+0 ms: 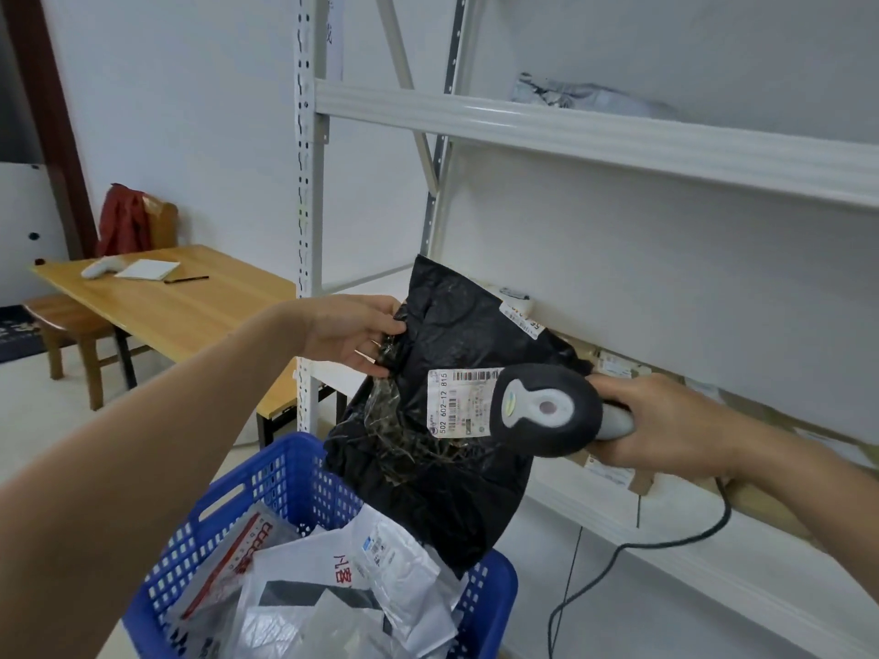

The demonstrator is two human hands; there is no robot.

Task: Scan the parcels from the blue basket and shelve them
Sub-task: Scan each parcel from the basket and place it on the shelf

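Observation:
My left hand (352,336) grips the upper left edge of a black plastic parcel (442,478), which hangs above the blue basket (285,473). A white shipping label (459,402) with a barcode faces me on the parcel. My right hand (666,423) holds a corded barcode scanner (547,409) by its grey handle. The scanner's dark head sits right beside the label, covering its right edge. Several white and grey parcels (333,587) lie in the basket.
A white metal shelf rack (594,135) stands on the right, with a grey bag (571,95) on an upper shelf and boxes (618,368) on the shelf behind the parcel. A wooden table (180,306) with a notebook, pen and chair stands at the left.

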